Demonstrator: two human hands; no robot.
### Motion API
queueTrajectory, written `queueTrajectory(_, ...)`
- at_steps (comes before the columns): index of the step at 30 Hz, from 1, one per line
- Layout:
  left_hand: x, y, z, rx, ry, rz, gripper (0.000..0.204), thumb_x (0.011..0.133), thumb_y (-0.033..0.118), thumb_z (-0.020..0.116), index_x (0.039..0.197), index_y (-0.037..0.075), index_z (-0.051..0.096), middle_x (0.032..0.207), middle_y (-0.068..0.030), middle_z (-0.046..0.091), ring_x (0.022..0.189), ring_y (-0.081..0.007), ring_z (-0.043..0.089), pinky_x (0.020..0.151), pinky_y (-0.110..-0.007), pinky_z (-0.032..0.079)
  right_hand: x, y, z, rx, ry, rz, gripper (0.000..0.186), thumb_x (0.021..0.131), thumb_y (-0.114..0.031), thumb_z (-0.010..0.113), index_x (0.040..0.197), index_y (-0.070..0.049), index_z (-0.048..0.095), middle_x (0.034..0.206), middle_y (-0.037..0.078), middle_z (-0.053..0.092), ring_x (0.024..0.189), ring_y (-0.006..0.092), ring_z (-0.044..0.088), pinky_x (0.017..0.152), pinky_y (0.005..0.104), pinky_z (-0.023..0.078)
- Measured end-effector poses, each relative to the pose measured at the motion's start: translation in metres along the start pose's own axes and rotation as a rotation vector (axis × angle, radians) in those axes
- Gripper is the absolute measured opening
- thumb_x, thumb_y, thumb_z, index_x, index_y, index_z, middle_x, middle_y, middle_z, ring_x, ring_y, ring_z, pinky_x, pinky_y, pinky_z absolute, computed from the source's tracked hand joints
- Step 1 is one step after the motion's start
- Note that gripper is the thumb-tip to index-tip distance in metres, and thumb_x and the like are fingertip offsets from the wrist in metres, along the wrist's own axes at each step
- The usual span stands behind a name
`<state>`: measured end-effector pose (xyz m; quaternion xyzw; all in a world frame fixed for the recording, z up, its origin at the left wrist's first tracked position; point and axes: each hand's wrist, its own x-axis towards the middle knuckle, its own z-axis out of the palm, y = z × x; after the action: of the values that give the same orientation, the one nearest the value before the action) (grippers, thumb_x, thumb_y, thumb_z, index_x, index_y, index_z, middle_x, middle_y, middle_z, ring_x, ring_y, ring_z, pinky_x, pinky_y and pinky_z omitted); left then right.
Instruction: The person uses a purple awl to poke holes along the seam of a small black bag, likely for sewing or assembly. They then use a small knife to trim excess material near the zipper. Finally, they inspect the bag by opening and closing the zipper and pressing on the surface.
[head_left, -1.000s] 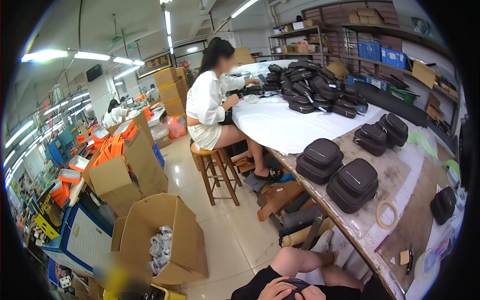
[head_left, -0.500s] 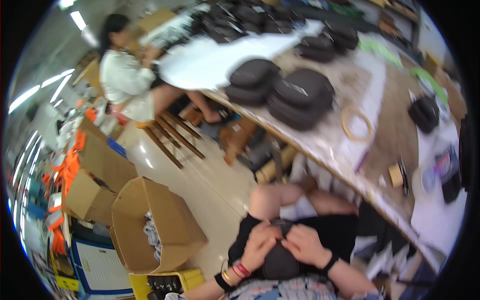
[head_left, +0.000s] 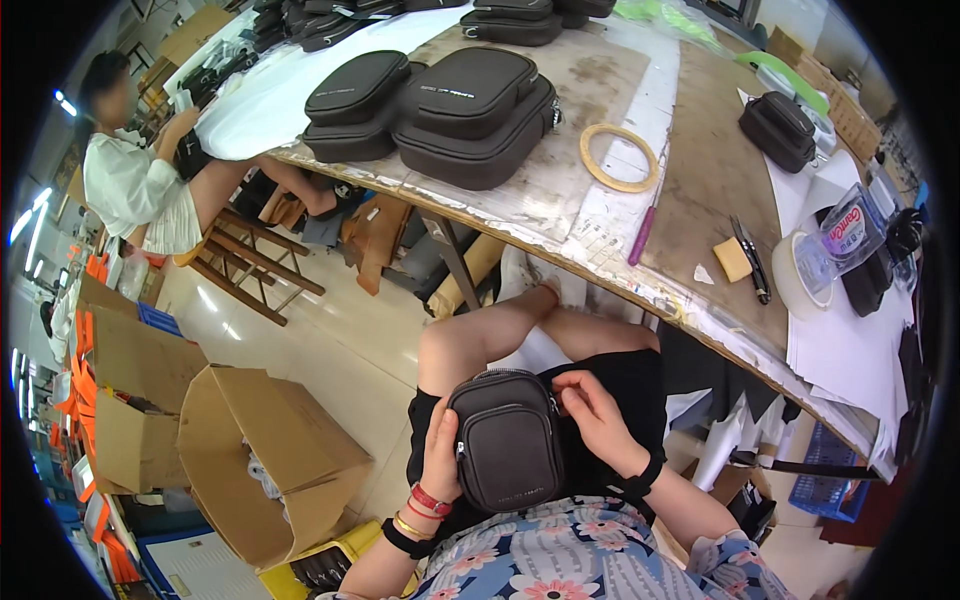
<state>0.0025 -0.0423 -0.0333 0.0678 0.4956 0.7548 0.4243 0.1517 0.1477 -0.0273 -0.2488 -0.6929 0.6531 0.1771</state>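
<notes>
A small dark brown zippered bag (head_left: 508, 440) stands upright on my lap, its front pocket turned up toward me. My left hand (head_left: 440, 450) grips its left side, thumb along the edge near a metal zipper pull. At the upper right corner, my right hand (head_left: 598, 415) has thumb and fingertips pinched on the bag's zipper edge; the exact bit of zipper between them is hidden. Two matching finished-looking bags, one at left (head_left: 355, 105) and a bigger one (head_left: 475, 115), sit on the table (head_left: 540, 225) ahead of me.
On the table lie a tape ring (head_left: 618, 186), a purple pen-like tool (head_left: 641, 237), black-handled snips (head_left: 750, 262), a yellowish block (head_left: 732, 260) and a plastic bottle (head_left: 850, 235). Cardboard boxes (head_left: 300, 450) stand on the floor at left. A seated person (head_left: 135, 190) works at far left.
The bag has come upright, its front now showing between my hands. My left hand has moved to its left side, my right to its upper right corner. The view has shifted rightward.
</notes>
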Motion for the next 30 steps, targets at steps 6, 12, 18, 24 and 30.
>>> queueTrajectory(6, 0.014, -0.001, -0.008, -0.070, 0.028, -0.139, 0.048, 0.108, 0.034, 0.043, 0.143, 0.002, 0.044, 0.136, -0.0125, 0.057, 0.123, -0.0213, 0.058, 0.104, -0.034, 0.048, -0.010, -0.012, 0.004, -0.008, 0.023, 0.020, 0.031, 0.102, -0.013, 0.056, 0.130, -0.001, 0.054, 0.125, 0.013, 0.055, 0.106, 0.0201, 0.063, 0.087, 0.0301, 0.052)
queueTrajectory(12, 0.014, 0.005, -0.003, -0.040, -0.004, -0.069, 0.048, 0.108, 0.033, 0.042, 0.144, 0.000, 0.043, 0.137, -0.0149, 0.056, 0.124, -0.0227, 0.058, 0.106, -0.035, 0.047, -0.007, -0.046, 0.013, -0.488, 0.140, -0.393, 0.023, 0.087, -0.020, 0.075, 0.082, -0.004, 0.058, 0.074, 0.008, 0.055, 0.067, 0.0270, 0.055, 0.063, 0.0356, 0.046)
queueTrajectory(18, 0.004, 0.018, 0.019, 0.090, 0.040, 0.046, 0.046, 0.108, 0.028, 0.042, 0.144, -0.001, 0.043, 0.137, -0.0155, 0.057, 0.123, -0.0230, 0.058, 0.106, -0.035, 0.046, 0.005, -0.055, 0.021, -0.744, 0.093, -0.493, 0.045, 0.080, -0.039, 0.080, 0.072, -0.007, 0.049, 0.068, 0.007, 0.052, 0.061, 0.0284, 0.051, 0.059, 0.0393, 0.043)
queueTrajectory(24, 0.003, 0.015, 0.018, 0.174, 0.065, 0.113, 0.044, 0.107, 0.022, 0.045, 0.144, -0.001, 0.044, 0.135, -0.0139, 0.058, 0.122, -0.0210, 0.057, 0.104, -0.034, 0.046, 0.006, -0.048, 0.028, -0.519, 0.059, -0.480, 0.044, 0.086, -0.028, 0.076, 0.062, -0.006, 0.047, 0.058, 0.011, 0.048, 0.053, 0.0310, 0.051, 0.052, 0.0412, 0.041)
queueTrajectory(30, 0.004, 0.040, 0.024, 0.778, 0.039, 0.393, 0.058, 0.090, 0.021, 0.072, 0.141, 0.003, 0.051, 0.128, -0.0201, 0.064, 0.113, -0.0290, 0.065, 0.093, -0.033, 0.053, 0.010, -0.027, 0.002, -0.561, -0.107, -0.399, 0.033, 0.090, -0.017, 0.070, 0.068, -0.002, 0.051, 0.066, 0.015, 0.052, 0.064, 0.0362, 0.055, 0.059, 0.0436, 0.044)
